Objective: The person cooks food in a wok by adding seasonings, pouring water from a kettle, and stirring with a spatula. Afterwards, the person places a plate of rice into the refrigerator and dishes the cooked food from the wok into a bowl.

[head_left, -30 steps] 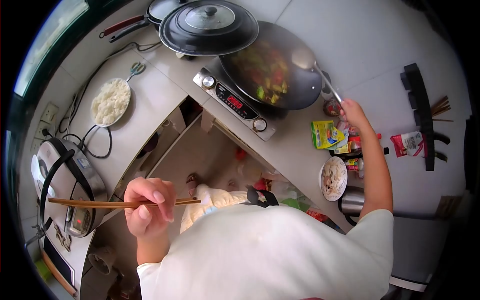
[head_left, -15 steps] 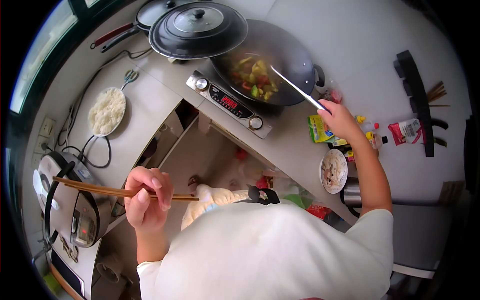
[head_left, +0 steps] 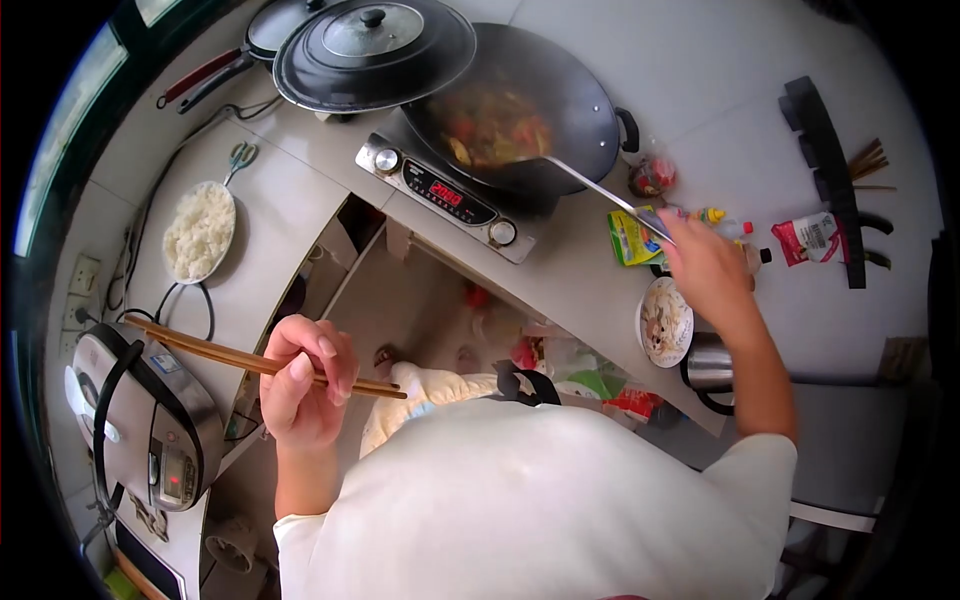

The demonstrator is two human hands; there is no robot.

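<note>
My right hand [head_left: 708, 272] grips the dark handle end of a wok spatula [head_left: 597, 190]. Its metal shaft slants down into a black wok [head_left: 575, 110], where its head is hidden among steaming chopped food [head_left: 495, 128] in red, yellow and green. Under the wok is an induction cooker [head_left: 448, 195] with a lit red display. My left hand [head_left: 308, 382] is closed around a pair of wooden chopsticks [head_left: 205, 348], held roughly level in front of my body, away from the wok. Their far tips reach over the rice cooker [head_left: 150, 410].
A black lid [head_left: 375, 65] overlaps the wok's left rim. At the left stand a plate of rice [head_left: 200, 232] and scissors [head_left: 241, 158]. To the right are a yellow packet [head_left: 632, 238], a patterned bowl [head_left: 666, 322], a steel pot [head_left: 708, 362], small bottles and a knife rack [head_left: 825, 180].
The spatula has come lower and nearer in the wok, with my right hand slightly lower. The food looks blurred and shifted. The chopsticks have tilted, their left tips now higher.
</note>
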